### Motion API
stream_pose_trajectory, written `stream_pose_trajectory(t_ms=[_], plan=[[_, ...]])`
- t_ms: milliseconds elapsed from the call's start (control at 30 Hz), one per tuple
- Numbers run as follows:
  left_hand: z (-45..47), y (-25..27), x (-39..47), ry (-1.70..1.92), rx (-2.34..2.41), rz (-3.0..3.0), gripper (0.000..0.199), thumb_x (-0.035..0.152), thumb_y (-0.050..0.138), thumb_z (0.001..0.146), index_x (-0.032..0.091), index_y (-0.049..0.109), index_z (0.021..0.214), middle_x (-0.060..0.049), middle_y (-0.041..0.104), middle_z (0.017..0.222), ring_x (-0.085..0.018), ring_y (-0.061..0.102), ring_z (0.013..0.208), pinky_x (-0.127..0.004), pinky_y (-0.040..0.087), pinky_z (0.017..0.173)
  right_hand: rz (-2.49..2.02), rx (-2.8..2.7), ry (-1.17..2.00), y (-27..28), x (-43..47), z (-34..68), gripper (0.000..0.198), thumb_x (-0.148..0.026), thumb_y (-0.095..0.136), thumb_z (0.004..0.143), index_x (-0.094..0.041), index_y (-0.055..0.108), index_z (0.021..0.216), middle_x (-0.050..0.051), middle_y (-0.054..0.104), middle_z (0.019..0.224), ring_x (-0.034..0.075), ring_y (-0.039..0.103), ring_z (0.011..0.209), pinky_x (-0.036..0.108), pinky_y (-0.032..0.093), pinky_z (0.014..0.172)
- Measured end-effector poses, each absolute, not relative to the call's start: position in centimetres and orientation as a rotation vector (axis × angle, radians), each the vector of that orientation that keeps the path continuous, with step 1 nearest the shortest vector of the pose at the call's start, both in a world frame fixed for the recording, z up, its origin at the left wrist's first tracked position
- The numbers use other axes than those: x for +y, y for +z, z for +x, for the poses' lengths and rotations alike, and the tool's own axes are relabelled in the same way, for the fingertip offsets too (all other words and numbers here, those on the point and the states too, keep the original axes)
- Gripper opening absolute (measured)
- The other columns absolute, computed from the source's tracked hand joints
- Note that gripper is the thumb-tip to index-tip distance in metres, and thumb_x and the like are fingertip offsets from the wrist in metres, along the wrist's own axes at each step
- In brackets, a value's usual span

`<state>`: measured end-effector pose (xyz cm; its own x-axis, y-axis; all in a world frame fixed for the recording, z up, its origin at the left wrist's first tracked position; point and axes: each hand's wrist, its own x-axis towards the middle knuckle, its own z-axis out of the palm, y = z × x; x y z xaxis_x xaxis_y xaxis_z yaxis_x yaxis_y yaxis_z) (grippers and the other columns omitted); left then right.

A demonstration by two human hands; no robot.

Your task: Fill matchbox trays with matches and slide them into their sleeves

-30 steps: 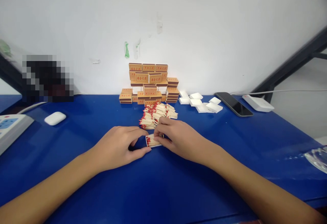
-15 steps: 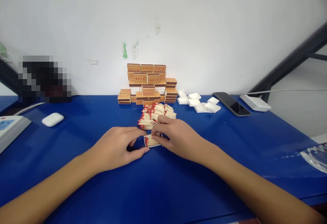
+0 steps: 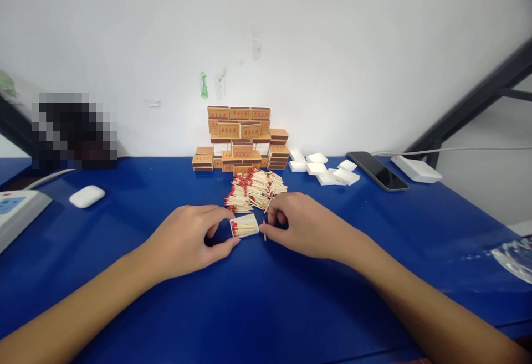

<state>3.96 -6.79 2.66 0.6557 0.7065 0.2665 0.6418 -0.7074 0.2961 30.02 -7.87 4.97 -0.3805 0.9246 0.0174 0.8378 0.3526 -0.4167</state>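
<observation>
A small white matchbox tray (image 3: 252, 221) lies on the blue table with a row of red-tipped matches inside, along its near side. My left hand (image 3: 195, 236) grips the tray's left end between thumb and fingers. Just off its right end, my right hand (image 3: 291, 222) has its fingers curled, with a single match (image 3: 265, 234) at the thumb and fingertips, pointing toward and away from me. Directly behind the tray is a large heap of loose matches (image 3: 253, 186), red heads mostly to the left.
Yellow matchboxes (image 3: 241, 156) are stacked against the wall. Several white trays (image 3: 318, 168) lie right of them, then a phone (image 3: 378, 170) and a white flat device (image 3: 417, 169). At left are a white case (image 3: 87, 196) and a power strip (image 3: 25, 209).
My right hand has moved right, off the tray, to the single match beside it. The tray's right part is now uncovered. My left hand stays at the tray's left end.
</observation>
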Motion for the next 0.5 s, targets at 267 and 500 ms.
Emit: stream_pose_trajectory(t_ms=[267, 500], plan=[[4.2, 3.0, -6.9, 0.514, 1.099, 2.686, 0.025, 0.039, 0.068, 0.093, 0.022, 0.073, 0.110, 0.005, 0.059, 0.067, -0.011, 0.053, 0.055, -0.025, 0.036, 0.053, -1.595, -2.492, 0.482, 5.1, -8.2, 30.5, 0.011, -0.012, 0.063, 0.086, -0.019, 0.064, 0.077, 0.002, 0.066, 0.079, 0.014, 0.055, 0.066, 0.029, 0.033, 0.060], [4.2, 3.0, -6.9, 0.510, 1.049, 2.694, 0.023, 0.037, 0.067, 0.094, 0.022, 0.072, 0.110, 0.005, 0.059, 0.068, -0.012, 0.055, 0.057, -0.025, 0.037, 0.055, -1.341, -2.575, 0.363, 5.7, -8.0, 29.6, 0.007, -0.013, 0.062, 0.096, -0.017, 0.061, 0.090, 0.004, 0.065, 0.093, 0.013, 0.056, 0.072, 0.027, 0.036, 0.064]])
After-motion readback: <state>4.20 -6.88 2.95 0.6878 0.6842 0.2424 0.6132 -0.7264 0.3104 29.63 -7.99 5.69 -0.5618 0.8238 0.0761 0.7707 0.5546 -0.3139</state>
